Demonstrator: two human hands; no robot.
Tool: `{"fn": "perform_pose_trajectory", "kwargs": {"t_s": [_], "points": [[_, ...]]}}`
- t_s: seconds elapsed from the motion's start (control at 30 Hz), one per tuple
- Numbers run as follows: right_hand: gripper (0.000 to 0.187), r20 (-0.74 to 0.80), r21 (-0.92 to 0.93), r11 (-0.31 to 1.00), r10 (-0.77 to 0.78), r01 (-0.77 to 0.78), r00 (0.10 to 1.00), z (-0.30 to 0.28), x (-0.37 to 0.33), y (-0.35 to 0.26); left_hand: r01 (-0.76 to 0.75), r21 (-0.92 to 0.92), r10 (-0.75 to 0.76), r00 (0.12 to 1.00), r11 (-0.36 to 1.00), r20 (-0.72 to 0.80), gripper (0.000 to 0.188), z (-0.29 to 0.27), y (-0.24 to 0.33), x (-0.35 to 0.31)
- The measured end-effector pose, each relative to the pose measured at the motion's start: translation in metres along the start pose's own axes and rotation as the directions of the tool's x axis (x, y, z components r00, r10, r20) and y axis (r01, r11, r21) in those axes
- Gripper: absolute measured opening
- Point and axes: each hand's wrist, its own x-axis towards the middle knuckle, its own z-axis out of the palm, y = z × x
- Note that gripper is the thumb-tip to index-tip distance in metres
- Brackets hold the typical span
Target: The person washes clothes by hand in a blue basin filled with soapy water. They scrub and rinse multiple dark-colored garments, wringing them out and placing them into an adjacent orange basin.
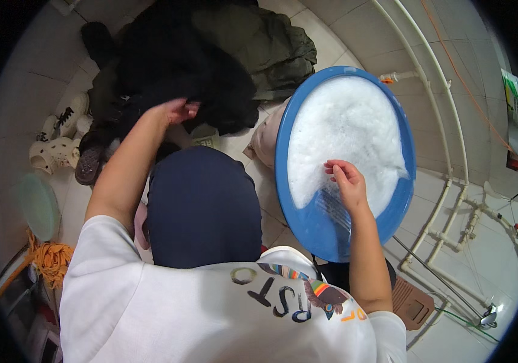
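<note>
The blue tub [318, 231] with white foam [349, 121] stands at your right; the dark clothes [180, 66] lie ahead, more to the left. Your right hand [348, 184] is over the foam, fingers narrow; your left hand [177, 111] is near the clothes, fingers loosely curled. I cannot tell if either holds something. Carry any cloth low across the rim, please, and press gently against the ribbed part [333, 209].

White short-sleeved shirt [198, 314], colourful bird print [329, 295]
</note>
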Motion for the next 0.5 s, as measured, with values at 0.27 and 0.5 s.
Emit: {"fn": "perform_pose_trajectory", "kwargs": {"t_s": [0.27,0.5], "points": [[0.023,0.050,-0.066,0.990,-0.125,0.128,0.991,-0.006,-0.003,-0.022,-0.599,0.583,0.566,0.780,0.549,0.267,0.015,0.196,0.065,-0.150],[0.024,0.113,-0.072,0.946,-0.309,0.318,0.944,-0.007,0.000,-0.053,-0.764,0.607,0.696,0.558,0.218,0.452,0.018,0.287,0.066,-0.221]]}}
